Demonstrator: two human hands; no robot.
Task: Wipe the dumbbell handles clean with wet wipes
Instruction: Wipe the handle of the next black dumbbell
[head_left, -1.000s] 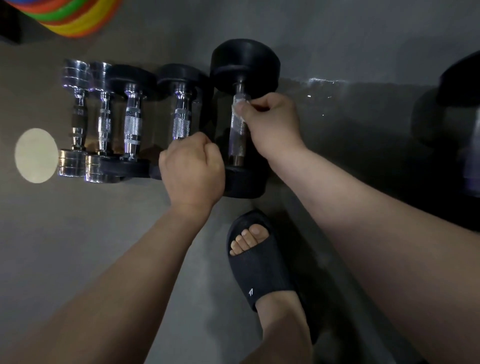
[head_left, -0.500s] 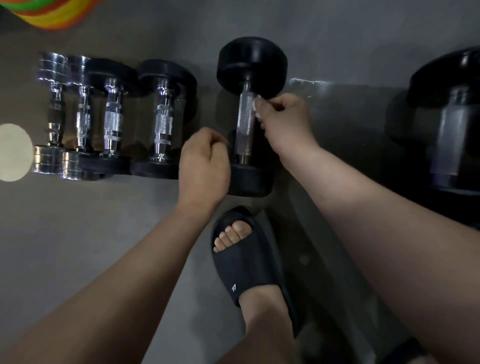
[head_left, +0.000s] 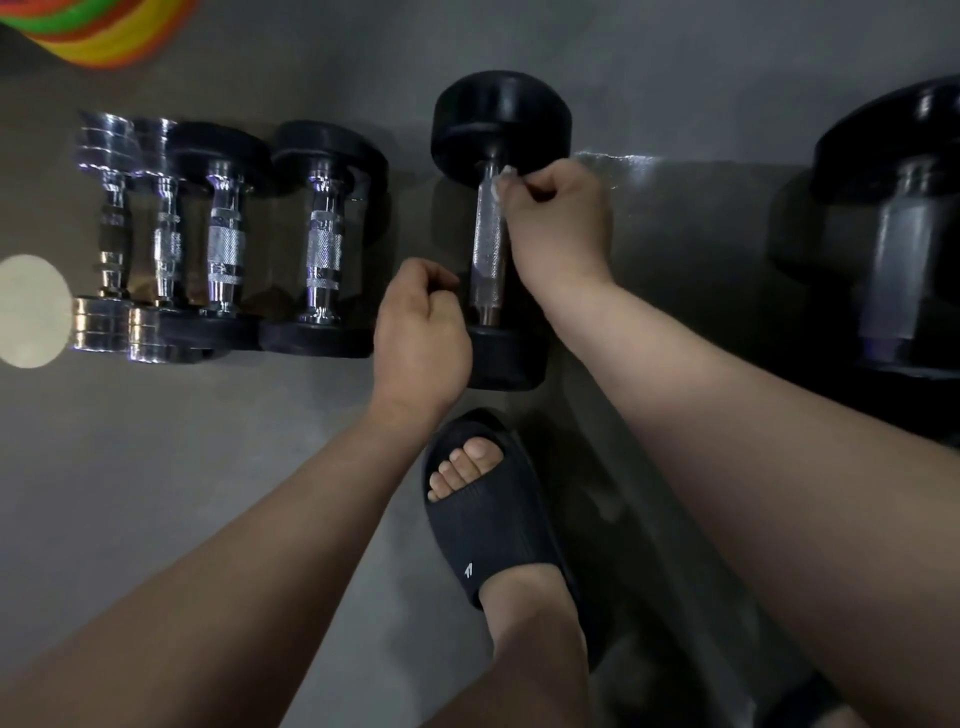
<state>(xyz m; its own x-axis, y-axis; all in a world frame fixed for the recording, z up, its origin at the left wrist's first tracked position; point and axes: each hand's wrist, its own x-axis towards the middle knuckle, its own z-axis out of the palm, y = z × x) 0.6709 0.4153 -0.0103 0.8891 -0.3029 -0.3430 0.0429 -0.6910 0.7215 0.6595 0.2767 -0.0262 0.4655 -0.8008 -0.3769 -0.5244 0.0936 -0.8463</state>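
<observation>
Grey floor under a row of dumbbells, a black slipper, stacked coloured discs.

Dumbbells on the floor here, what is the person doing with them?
A person is wiping the black dumbbell. The right hand pinches a white wet wipe against the top of its metal handle. The left hand hangs curled beside the lower end, with nothing visible in it. Four smaller dumbbells lie in a row to the left.
</observation>
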